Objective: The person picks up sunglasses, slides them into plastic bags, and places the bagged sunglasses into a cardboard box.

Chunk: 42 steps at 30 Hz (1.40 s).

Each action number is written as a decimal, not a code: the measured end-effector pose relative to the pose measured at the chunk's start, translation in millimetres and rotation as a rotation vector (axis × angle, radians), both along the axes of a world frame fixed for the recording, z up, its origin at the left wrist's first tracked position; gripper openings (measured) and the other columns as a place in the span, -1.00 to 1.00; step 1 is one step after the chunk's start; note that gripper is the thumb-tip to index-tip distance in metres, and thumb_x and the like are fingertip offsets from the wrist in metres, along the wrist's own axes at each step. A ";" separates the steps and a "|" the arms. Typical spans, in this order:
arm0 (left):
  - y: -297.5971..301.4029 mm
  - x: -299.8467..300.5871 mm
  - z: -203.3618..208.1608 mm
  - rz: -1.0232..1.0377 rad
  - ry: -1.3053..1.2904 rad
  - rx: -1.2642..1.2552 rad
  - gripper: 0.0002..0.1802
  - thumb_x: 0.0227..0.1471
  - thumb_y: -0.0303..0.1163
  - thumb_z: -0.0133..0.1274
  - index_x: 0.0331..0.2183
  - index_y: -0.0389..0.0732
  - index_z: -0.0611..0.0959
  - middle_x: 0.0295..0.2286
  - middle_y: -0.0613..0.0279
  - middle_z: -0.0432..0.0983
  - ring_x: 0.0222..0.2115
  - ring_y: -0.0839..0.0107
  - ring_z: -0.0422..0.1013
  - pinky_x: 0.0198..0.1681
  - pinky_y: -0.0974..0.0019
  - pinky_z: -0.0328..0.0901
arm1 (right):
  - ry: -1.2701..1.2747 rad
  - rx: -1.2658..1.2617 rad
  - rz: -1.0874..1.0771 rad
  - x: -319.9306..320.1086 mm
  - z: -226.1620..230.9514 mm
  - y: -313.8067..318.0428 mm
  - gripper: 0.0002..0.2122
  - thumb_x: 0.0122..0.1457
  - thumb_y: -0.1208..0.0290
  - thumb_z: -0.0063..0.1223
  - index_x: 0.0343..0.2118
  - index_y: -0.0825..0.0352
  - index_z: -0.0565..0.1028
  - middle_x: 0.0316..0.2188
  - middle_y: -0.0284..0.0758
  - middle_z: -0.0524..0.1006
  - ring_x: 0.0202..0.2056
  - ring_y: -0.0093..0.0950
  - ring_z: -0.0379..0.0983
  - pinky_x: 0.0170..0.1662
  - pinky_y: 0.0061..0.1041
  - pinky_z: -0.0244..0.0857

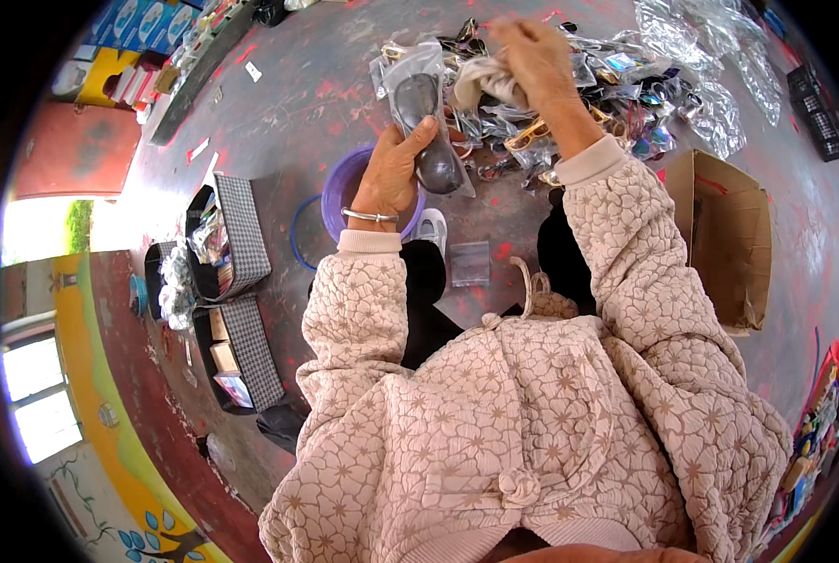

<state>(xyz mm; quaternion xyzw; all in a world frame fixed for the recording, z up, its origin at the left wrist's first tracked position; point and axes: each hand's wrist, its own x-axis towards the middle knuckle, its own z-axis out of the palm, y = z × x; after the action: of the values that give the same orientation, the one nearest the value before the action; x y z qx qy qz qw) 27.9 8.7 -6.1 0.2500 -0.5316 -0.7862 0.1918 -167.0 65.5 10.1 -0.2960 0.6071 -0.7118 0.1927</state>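
Note:
My left hand [393,169] grips a clear plastic bag [458,169], its thumb pressed on the front. Inside the bag are what look like dark sunglasses [418,97], with two large smoky lenses, one above the other. To the right, my right hand [539,66] is closed on a whitish cloth [483,80]; its fingertips are smeared by motion. Beyond both hands, a heap of sunglasses [532,136], many in clear bags, spreads over the floor. Under my left wrist stands a purple plastic basket or bucket [337,192], partly hidden by the arm.
An open cardboard box [729,235] stands at the right. Checked storage boxes [241,230] with packets sit at the left. A flat clear bag [470,264] lies between my feet. Crumpled plastic wrapping [715,108] lies at the far right, near a black crate [816,113].

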 end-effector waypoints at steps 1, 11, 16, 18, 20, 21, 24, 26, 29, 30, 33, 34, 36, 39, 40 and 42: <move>0.6 1.5 1.1 -0.005 0.028 0.059 -0.60 0.09 -0.24 -0.11 -0.15 -0.38 0.39 -0.40 0.06 0.49 -0.43 0.33 0.46 -0.38 0.39 0.37 | 0.089 -0.077 -0.138 -0.8 7.4 1.6 -0.84 0.05 0.37 0.05 -0.52 0.37 0.48 -0.65 -0.41 0.41 -0.64 -0.67 0.30 -0.58 -0.64 0.20; -28.2 10.8 -8.9 0.199 0.116 -0.004 -0.35 0.12 0.06 -0.34 -0.11 -0.39 0.38 -0.41 0.03 0.48 -0.45 0.35 0.45 -0.37 0.36 0.38 | 0.951 0.719 0.275 37.5 -15.4 1.7 -0.82 -0.04 0.29 0.04 -0.57 0.32 0.47 -0.57 -0.22 0.51 -0.50 -0.26 0.46 -0.45 -0.35 0.31; -16.9 8.8 -0.8 -0.015 0.260 0.237 -0.28 0.08 0.12 -0.32 -0.13 -0.43 0.38 -0.48 0.04 0.50 -0.56 0.39 0.45 -0.58 0.49 0.40 | 0.145 0.403 0.339 21.0 3.8 8.1 -0.64 0.01 0.06 0.04 -0.54 0.35 0.49 -0.69 -0.37 0.40 -0.68 -0.54 0.32 -0.60 -0.58 0.18; -14.9 12.9 -4.6 -0.042 0.257 0.277 -0.36 0.07 0.13 -0.31 -0.24 -0.31 0.47 -0.57 0.10 0.48 -0.64 0.40 0.43 -0.63 0.49 0.36 | -0.141 0.277 0.477 34.0 15.5 12.3 -0.61 0.05 0.02 0.02 -0.49 0.35 0.49 -0.69 -0.53 0.33 -0.69 -0.78 0.23 -0.69 -0.75 0.03; -8.6 9.0 -2.5 -0.049 0.191 0.379 -0.40 0.06 0.14 -0.28 -0.36 -0.24 0.53 -0.68 0.12 0.46 -0.75 0.38 0.40 -0.68 0.48 0.34 | -0.098 0.253 0.550 29.5 5.2 5.9 -0.58 -0.04 0.04 0.12 -0.48 0.43 0.52 -0.66 -0.44 0.38 -0.64 -0.71 0.27 -0.61 -0.69 0.13; -12.1 7.8 -8.5 -0.090 0.225 0.389 -0.40 0.06 0.14 -0.28 -0.37 -0.24 0.53 -0.68 0.12 0.46 -0.74 0.37 0.41 -0.68 0.47 0.34 | -0.076 0.242 0.587 27.6 2.0 3.7 -0.56 -0.08 0.05 0.18 -0.48 0.46 0.53 -0.65 -0.40 0.41 -0.61 -0.68 0.29 -0.58 -0.66 0.18; -22.9 13.7 -30.9 -0.121 0.285 0.417 -0.42 0.06 0.13 -0.27 -0.37 -0.22 0.54 -0.65 0.11 0.47 -0.69 0.36 0.44 -0.66 0.43 0.36 | -0.220 0.215 0.525 33.3 5.2 5.0 -0.61 -0.09 0.11 0.20 -0.51 0.45 0.53 -0.65 -0.40 0.42 -0.65 -0.67 0.28 -0.61 -0.64 0.18; -13.4 7.5 -17.4 -0.082 0.221 0.383 -0.44 0.07 0.11 -0.27 -0.36 -0.21 0.53 -0.59 0.12 0.49 -0.63 0.36 0.46 -0.61 0.40 0.38 | -0.215 0.295 0.453 25.3 3.1 6.2 -0.65 -0.07 0.15 0.17 -0.52 0.45 0.53 -0.61 -0.33 0.46 -0.67 -0.66 0.29 -0.61 -0.65 0.20; 2.6 -5.3 -2.0 0.197 0.095 0.110 -0.56 0.10 -0.03 -0.19 -0.27 -0.25 0.46 -0.54 0.20 0.44 -0.57 0.49 0.39 -0.51 0.43 0.32 | -0.107 0.468 0.500 30.8 21.5 18.0 -0.61 -0.07 0.12 0.16 -0.49 0.47 0.53 -0.59 -0.25 0.50 -0.63 -0.58 0.37 -0.58 -0.60 0.24; 2.7 -6.9 -1.3 0.270 0.075 0.005 -0.53 0.09 -0.02 -0.20 -0.27 -0.27 0.46 -0.52 0.21 0.44 -0.54 0.48 0.39 -0.49 0.42 0.33 | 0.143 0.430 0.587 32.7 15.4 16.6 -0.56 -0.05 0.07 0.13 -0.43 0.50 0.52 -0.61 -0.26 0.48 -0.61 -0.56 0.36 -0.52 -0.58 0.24; -7.1 -6.9 -11.9 0.407 -0.063 -0.291 -0.49 0.09 0.02 -0.20 -0.36 -0.29 0.49 -0.51 0.29 0.38 -0.58 0.54 0.28 -0.54 0.43 0.21 | 0.319 0.336 0.664 47.2 -10.3 6.3 -0.52 -0.04 0.06 0.10 -0.37 0.53 0.51 -0.61 -0.19 0.49 -0.54 -0.49 0.37 -0.41 -0.53 0.26; -8.6 -6.7 -15.3 0.423 -0.085 -0.373 -0.50 0.09 0.02 -0.19 -0.41 -0.28 0.50 -0.55 0.33 0.35 -0.60 0.56 0.21 -0.56 0.43 0.16 | 0.337 0.365 0.685 48.7 -5.5 6.5 -0.61 -0.06 0.15 0.11 -0.39 0.48 0.53 -0.59 -0.16 0.50 -0.53 -0.51 0.38 -0.41 -0.53 0.26; -11.6 -4.1 -20.7 0.405 -0.192 -0.480 -0.50 0.09 0.02 -0.18 -0.47 -0.27 0.51 -0.59 0.38 0.31 -0.61 0.59 0.13 -0.58 0.42 0.09 | 0.463 0.348 0.640 45.1 -7.0 4.3 -0.68 -0.10 0.21 0.11 -0.45 0.45 0.52 -0.63 -0.19 0.47 -0.56 -0.54 0.36 -0.44 -0.52 0.25; -12.2 -3.8 -15.3 0.333 -0.303 -0.472 -0.50 0.08 0.02 -0.16 -0.49 -0.28 0.50 -0.60 0.40 0.28 -0.60 0.60 0.11 -0.58 0.43 0.04 | 0.576 0.317 0.550 37.9 -4.2 4.5 -0.75 -0.17 0.26 0.12 -0.54 0.39 0.51 -0.69 -0.19 0.43 -0.63 -0.44 0.36 -0.50 -0.47 0.23; -7.2 -2.7 -10.6 0.324 -0.259 -0.411 -0.50 0.07 0.02 -0.15 -0.48 -0.29 0.50 -0.61 0.40 0.28 -0.60 0.59 0.12 -0.57 0.44 0.04 | 0.595 0.306 0.519 39.3 -2.7 6.1 -0.77 -0.20 0.27 0.13 -0.57 0.36 0.50 -0.71 -0.18 0.42 -0.65 -0.38 0.37 -0.52 -0.45 0.23; -9.4 0.4 -7.4 0.262 -0.219 -0.196 -0.50 0.07 -0.01 -0.13 -0.31 -0.34 0.48 -0.51 0.32 0.35 -0.50 0.58 0.22 -0.48 0.49 0.11 | 0.669 0.232 0.425 43.5 0.7 6.7 -0.82 -0.20 0.32 0.08 -0.62 0.36 0.47 -0.70 -0.19 0.44 -0.63 -0.31 0.39 -0.52 -0.41 0.24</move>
<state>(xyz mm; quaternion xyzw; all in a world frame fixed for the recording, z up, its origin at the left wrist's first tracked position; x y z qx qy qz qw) 28.3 -0.7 -13.6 0.3814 -0.5863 -0.6670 0.2568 -123.6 72.2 10.8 -0.6064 0.6377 -0.4475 0.1596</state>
